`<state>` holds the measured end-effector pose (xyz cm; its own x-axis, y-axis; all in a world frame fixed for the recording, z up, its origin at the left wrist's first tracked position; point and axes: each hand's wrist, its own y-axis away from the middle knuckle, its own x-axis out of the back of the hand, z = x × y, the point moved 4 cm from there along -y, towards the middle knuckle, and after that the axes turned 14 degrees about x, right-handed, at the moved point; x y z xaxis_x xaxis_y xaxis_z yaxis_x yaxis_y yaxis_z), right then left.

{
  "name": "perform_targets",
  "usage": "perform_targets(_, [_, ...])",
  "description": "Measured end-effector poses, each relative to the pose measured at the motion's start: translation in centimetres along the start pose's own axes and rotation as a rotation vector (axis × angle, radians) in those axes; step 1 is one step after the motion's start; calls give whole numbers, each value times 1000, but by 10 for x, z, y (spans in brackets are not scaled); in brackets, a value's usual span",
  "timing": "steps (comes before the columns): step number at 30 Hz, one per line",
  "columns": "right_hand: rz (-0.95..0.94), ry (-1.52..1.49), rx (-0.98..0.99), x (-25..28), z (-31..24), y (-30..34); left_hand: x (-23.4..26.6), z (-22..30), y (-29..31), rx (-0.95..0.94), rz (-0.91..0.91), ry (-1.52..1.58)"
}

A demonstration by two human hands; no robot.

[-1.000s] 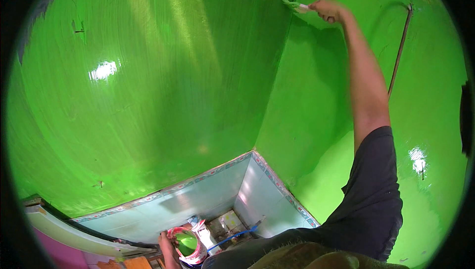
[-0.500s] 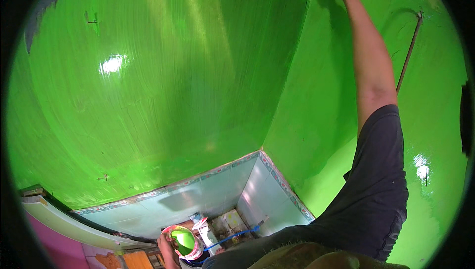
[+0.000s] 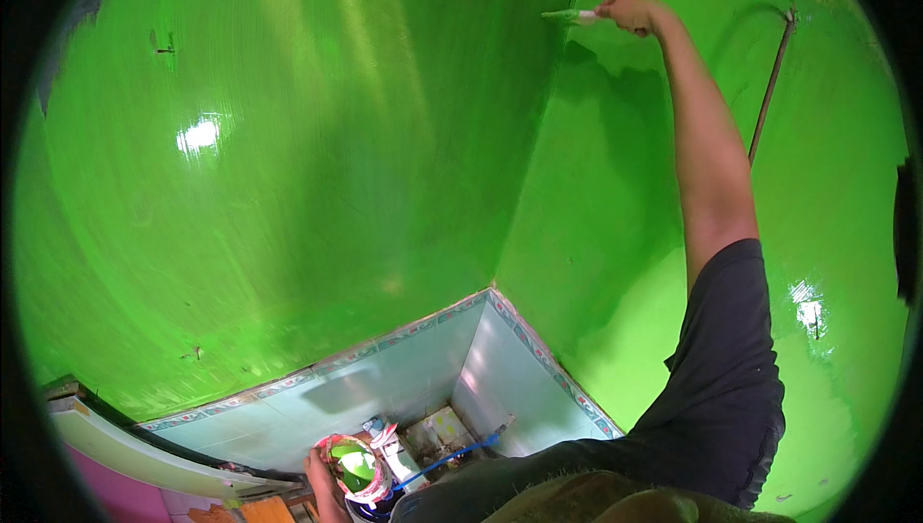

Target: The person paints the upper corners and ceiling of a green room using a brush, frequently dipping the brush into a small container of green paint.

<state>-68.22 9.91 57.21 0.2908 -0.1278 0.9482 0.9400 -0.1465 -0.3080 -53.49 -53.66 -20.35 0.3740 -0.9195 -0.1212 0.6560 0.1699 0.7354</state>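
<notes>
Glossy green walls (image 3: 404, 186) meet just left of the right grip (image 3: 630, 12), which pinches a white-handled paintbrush (image 3: 579, 16) pointing left from it. Well below, the left grip (image 3: 316, 470) curls onto a pink-and-white bucket (image 3: 384, 485) containing green paint (image 3: 358, 467).

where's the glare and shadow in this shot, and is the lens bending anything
Head view: white glare spots on the left green wall and right green wall; head view: a dark shadow on the right green wall below the right hand and brush; head view: black fisheye corners, with the pale panel at lower left looking bowed.
</notes>
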Motion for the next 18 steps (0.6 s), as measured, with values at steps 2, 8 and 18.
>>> perform_targets(2, [85,55,58,28,-8,-8,-3,-4,1,1,11,56])
perform_targets(8, [716,54,154,99,-36,-39,7,-13,13,-39,-41,167])
perform_targets(18, [1100,-127,411,23,-16,-55,2,-21,-3,18,-5,74])
